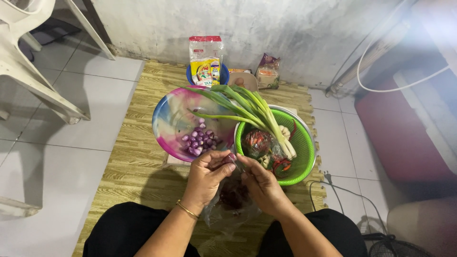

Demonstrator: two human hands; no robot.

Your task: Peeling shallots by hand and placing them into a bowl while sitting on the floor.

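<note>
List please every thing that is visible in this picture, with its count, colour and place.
Shallots: many, purple, in the multicoloured bowl.
Green onions: one bunch, green and white, across the green basket.
Packets: several, by the wall.
Plastic bag: one, clear, under both hands.
Mat: one, wood-pattern, on the floor.
Chair: one, white, far left.
Left hand: holds a shallot.
Right hand: touches it.

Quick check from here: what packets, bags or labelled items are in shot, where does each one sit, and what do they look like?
Tall packet: upright in the blue bowl by the wall; clear with red top, yellow label.
Small pouch: against the wall, right of that bowl; crumpled, purple and pale.
Clear plastic bag: under both hands; dark reddish scraps inside.
Clear bag of chillies: in the green basket.
</note>
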